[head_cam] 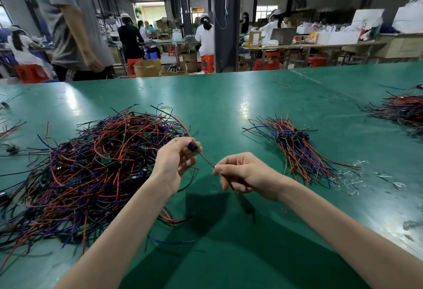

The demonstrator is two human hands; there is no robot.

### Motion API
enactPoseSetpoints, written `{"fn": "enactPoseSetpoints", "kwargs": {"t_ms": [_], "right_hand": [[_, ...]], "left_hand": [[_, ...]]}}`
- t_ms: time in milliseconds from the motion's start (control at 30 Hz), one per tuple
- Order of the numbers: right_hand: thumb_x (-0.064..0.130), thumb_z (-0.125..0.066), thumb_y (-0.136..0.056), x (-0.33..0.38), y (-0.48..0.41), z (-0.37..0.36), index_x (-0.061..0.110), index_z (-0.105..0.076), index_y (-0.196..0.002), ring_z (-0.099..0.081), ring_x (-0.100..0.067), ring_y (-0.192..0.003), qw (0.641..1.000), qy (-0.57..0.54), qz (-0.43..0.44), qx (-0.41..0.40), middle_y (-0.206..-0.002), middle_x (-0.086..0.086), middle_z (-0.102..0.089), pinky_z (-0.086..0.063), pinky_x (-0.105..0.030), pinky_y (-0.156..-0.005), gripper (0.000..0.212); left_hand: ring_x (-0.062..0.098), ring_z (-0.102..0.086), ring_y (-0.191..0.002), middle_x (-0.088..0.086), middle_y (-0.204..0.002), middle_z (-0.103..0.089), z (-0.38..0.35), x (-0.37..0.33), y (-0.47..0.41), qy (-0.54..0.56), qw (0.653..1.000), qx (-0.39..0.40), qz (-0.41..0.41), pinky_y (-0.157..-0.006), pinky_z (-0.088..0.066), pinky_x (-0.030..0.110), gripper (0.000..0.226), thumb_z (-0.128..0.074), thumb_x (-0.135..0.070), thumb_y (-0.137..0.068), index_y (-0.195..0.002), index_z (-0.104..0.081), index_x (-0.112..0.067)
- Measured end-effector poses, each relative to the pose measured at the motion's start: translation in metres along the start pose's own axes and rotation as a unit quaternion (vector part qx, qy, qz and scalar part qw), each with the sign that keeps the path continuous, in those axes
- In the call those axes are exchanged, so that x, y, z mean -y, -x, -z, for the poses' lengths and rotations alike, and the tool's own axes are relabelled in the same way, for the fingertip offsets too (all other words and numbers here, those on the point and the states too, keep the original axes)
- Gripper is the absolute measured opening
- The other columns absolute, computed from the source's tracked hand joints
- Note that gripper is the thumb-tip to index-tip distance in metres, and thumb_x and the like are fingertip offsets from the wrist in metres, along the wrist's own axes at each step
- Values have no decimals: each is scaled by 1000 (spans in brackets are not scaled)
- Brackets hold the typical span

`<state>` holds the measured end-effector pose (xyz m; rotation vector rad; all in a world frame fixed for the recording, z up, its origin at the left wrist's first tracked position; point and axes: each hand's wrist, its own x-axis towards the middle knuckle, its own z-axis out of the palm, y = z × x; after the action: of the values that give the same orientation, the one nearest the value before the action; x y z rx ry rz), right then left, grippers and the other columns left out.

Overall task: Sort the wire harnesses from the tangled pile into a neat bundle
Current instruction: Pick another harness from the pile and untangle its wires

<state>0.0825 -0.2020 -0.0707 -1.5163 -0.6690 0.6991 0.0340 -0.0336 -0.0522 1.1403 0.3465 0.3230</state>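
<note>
A big tangled pile [91,165] of red, blue and black wire harnesses with small green boards lies on the left of the green table [229,105]. One harness [206,160] is stretched between my hands above the table. My left hand [176,163] pinches its dark component end at the pile's right edge. My right hand [245,174] pinches the red wire and a dark wire that hangs below the fingers. A sorted bundle [295,144] of harnesses lies to the right, wires fanned toward me.
Another heap of harnesses [402,110] sits at the far right edge. Clear plastic scraps [357,179] lie near the bundle. Stray wires lie along the left edge. A person in grey [68,25] stands beyond the table's far left; other workers sit at benches behind.
</note>
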Motion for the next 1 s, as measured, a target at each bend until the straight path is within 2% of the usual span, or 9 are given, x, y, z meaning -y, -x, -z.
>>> {"fn": "enactPoseSetpoints", "kwargs": {"t_ms": [167,233,400,533,700,800,867,933,1000], "right_hand": [[14,-54,-95,2,7,8,11,-64,-84,-38,-6,-34,991,106,-44,73,-64,-3,-68,-22,-15,-34,16],[15,-55,-94,4,8,10,13,-65,-83,-38,-5,-35,987,126,-54,89,-66,-2,-68,-22,-15,-34,15],[19,-60,-91,8,9,16,15,-68,-84,-39,-5,-36,984,124,-61,111,-69,-2,-71,-24,-14,-35,11],[16,-59,-92,5,11,17,14,-68,-89,-40,-4,-38,977,138,-72,145,-74,-3,-72,-27,-13,-35,10],[8,-54,-93,8,11,18,13,-67,-91,-30,-4,-36,970,134,-53,196,-73,-3,-71,-24,-14,-35,14],[10,-55,-92,9,13,18,15,-67,-90,-28,-5,-36,966,124,-62,220,-75,-3,-72,-23,-14,-35,14],[15,-57,-92,9,13,17,17,-67,-87,-27,-5,-37,970,122,-57,200,-81,-6,-73,-22,-15,-35,11],[25,-58,-93,9,12,13,17,-67,-86,-26,-6,-37,981,131,-38,140,-89,-6,-74,-20,-17,-35,14],[36,-56,-93,10,11,8,15,-68,-90,-26,-6,-38,982,170,-27,80,-86,3,-74,-22,-17,-35,24]], "left_hand": [[3,-58,-47,0,-58,-67,8,-8,-6,15,998,-47,-34,-45,-48,13,9,-51,-8,-93,-86,-57,-10],[4,-57,-47,1,-60,-66,12,-13,-8,23,997,-58,-48,-46,-49,14,10,-51,-7,-94,-85,-56,-9],[11,-56,-60,7,-76,-64,14,-13,-8,-2,994,-74,-76,-49,-50,15,12,-54,-6,-93,-82,-57,-10],[9,-57,-56,7,-75,-64,15,-16,-9,17,991,-95,-94,-50,-50,15,13,-56,-6,-92,-80,-57,-11],[12,-53,-58,7,-74,-63,15,-12,-8,13,991,-101,-81,-45,-48,15,13,-57,-6,-91,-78,-58,-11],[10,-53,-54,2,-68,-66,13,-9,-8,11,992,-98,-81,-44,-48,17,14,-58,-7,-91,-78,-58,-13],[7,-55,-48,2,-66,-66,12,-8,-8,15,993,-96,-71,-44,-48,17,11,-58,-8,-91,-81,-59,-11],[7,-60,-46,2,-62,-66,11,-4,-8,16,995,-89,-44,-43,-49,16,7,-58,-8,-91,-84,-59,-8],[8,-64,-48,4,-60,-65,7,1,-5,11,997,-74,-11,-42,-49,14,7,-57,-8,-91,-84,-58,-7]]}}
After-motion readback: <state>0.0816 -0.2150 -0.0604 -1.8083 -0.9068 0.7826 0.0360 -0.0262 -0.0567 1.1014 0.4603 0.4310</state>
